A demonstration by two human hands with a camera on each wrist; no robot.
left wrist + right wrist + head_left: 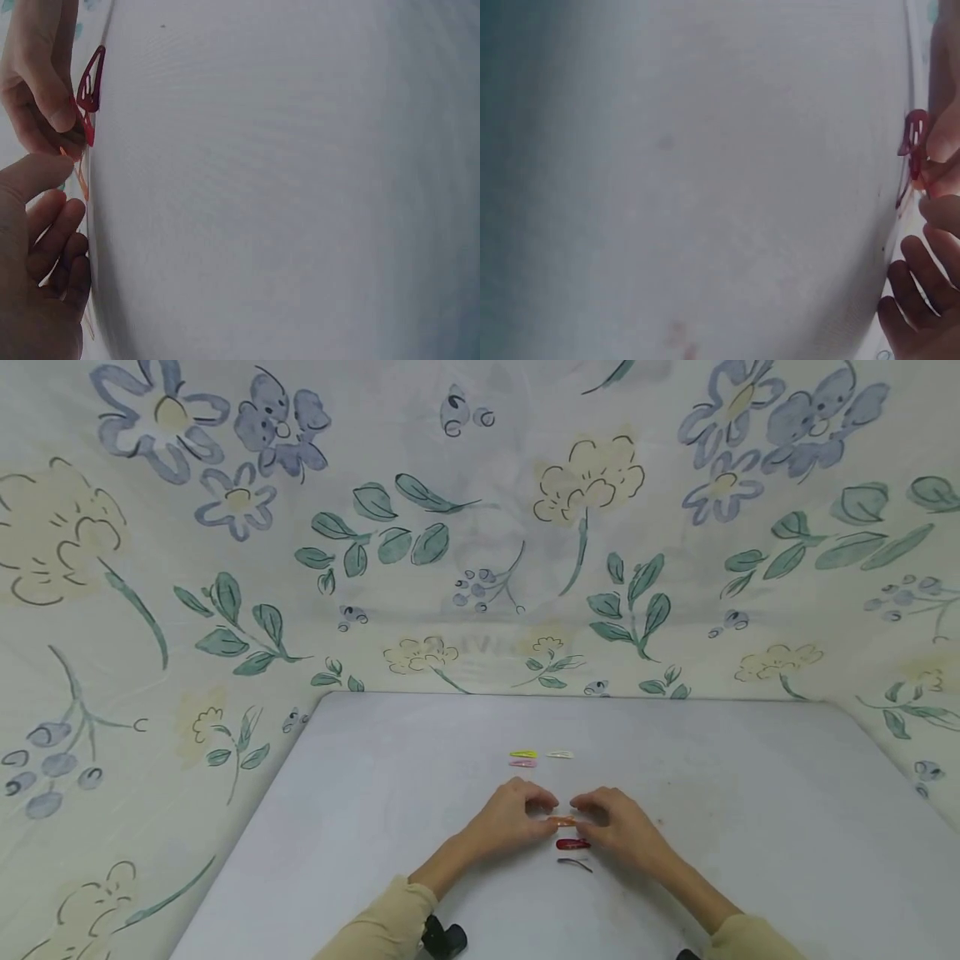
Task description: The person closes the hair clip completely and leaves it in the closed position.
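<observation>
While btwn hands [510,818] [628,831], orange clip [562,822] prob. pinched.

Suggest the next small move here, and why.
Perhaps settle the orange clip parallel to the red clip: the left hand and right hand have fingers at its opposite ends, and the red clip lies just nearer the person.

Side access: across the table [765,810], right of the right hand [618,827]. Obstructions between the forearms [701,893]: red clip [572,844], dark clip [575,862].

A floral backdrop [495,468] surrounds the white tabletop [390,768].
</observation>
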